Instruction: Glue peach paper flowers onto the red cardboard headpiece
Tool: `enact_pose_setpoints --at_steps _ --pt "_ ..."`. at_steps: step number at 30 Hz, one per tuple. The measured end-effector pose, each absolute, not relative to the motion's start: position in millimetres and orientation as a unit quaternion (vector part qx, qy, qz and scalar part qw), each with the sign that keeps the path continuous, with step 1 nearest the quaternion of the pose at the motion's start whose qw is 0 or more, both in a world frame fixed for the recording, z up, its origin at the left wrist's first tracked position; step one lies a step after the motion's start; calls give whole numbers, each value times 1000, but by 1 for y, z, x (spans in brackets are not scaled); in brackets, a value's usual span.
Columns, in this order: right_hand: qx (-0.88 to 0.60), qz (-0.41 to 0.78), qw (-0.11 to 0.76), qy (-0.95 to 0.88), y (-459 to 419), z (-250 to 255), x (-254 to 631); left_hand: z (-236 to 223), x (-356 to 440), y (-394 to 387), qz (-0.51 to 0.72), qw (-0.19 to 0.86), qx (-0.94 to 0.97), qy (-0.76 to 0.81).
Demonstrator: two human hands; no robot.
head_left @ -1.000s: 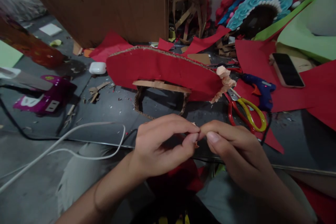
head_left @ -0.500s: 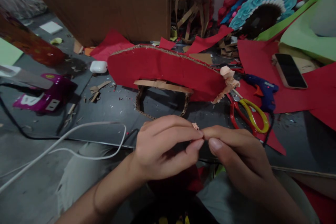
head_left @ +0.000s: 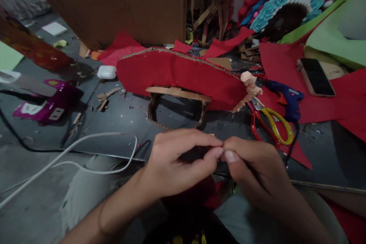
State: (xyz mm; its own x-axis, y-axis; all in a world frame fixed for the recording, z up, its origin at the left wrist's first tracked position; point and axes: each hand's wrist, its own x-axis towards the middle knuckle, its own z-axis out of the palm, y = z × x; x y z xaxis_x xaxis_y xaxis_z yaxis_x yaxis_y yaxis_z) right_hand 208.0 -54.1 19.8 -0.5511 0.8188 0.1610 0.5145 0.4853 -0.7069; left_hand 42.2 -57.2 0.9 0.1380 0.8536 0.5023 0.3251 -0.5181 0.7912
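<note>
My left hand [head_left: 183, 160] and my right hand [head_left: 257, 167] meet at the table's front edge, thumbs and forefingers pinched tip to tip. What lies between the fingertips is hidden or too small to name. A sliver of peach crumpled paper [head_left: 213, 135] peeks out behind my left forefinger; I cannot tell if it is held. Beyond my hands stands a red curved cardboard headpiece [head_left: 177, 68] with a cardboard band [head_left: 160, 124] forming a loop at its base. Ruffled peach paper [head_left: 251, 84] sits at its right end.
Right of the headpiece lie scissors [head_left: 276, 126], a blue glue gun [head_left: 290, 101], red paper [head_left: 320, 106] and a phone [head_left: 317, 77]. At left are a purple power strip [head_left: 61, 103], a white earbud case [head_left: 106, 72] and a white cable [head_left: 94, 135]. A cardboard sheet [head_left: 114, 13] stands behind.
My left fingers have shifted slightly and closed in against my right fingertips. Less of the peach paper shows behind them. The things on the table have stayed put.
</note>
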Motion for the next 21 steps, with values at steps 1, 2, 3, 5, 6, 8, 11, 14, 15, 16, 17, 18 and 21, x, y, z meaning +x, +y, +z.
enact_pose_setpoints --at_steps 1,2,3,5,6,8,11,14,15,16,17,18,21 --pt "-402 304 246 -828 -54 20 208 1 42 -57 508 269 702 420" --pt "-400 303 244 -830 -54 20 208 2 43 -57 508 277 698 422" --pt "-399 302 244 -831 -54 19 207 2 43 -56 508 283 694 423" --pt "-394 305 243 -832 -53 19 207 3 43 -56 506 293 691 425" --pt "-391 308 244 -833 -53 19 207 3 44 -56 506 295 689 426" --pt "-387 314 244 -832 -53 18 207 3 43 -56 504 297 689 429" --pt "-386 322 247 -829 -52 18 207 1 42 -56 499 296 693 428" --pt "-382 327 248 -828 -52 18 207 0 42 -56 497 291 698 426" --pt "-381 327 248 -828 -52 19 208 0 42 -57 499 285 700 424" --pt "-381 327 248 -829 -52 19 208 1 42 -57 501 278 703 422" --pt "-383 324 248 -829 -52 20 208 1 43 -57 503 267 705 422" --pt "-386 319 247 -830 -52 20 208 1 43 -57 503 255 709 424" --pt "-391 297 246 -836 -53 20 209 3 43 -58 497 214 721 433"
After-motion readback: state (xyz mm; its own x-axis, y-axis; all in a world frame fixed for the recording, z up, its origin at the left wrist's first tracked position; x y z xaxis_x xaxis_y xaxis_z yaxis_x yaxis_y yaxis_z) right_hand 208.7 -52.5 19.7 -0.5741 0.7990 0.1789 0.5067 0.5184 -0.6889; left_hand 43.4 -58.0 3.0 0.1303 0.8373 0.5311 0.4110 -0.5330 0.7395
